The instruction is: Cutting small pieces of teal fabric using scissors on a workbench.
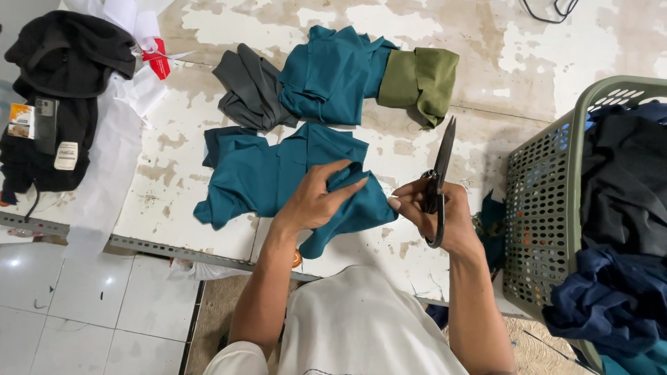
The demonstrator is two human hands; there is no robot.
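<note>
A teal cloth piece [260, 173] lies spread on a worn white table [174, 132]. My left hand [316, 198] grips a bunched part of that teal cloth near its right end. My right hand [438, 212] holds black scissors [439, 173], blades together and pointing up and away, just right of the cloth. Further back lie a grey cloth [250, 87], a second teal cloth [333, 69] and an olive green cloth [420, 80], side by side.
A grey-green plastic basket [542, 208] full of dark blue and black cloth stands at the right. Black garments with a phone [46, 121] on top lie at the far left, beside white paper and a red scrap. Tiled floor lies below the table edge.
</note>
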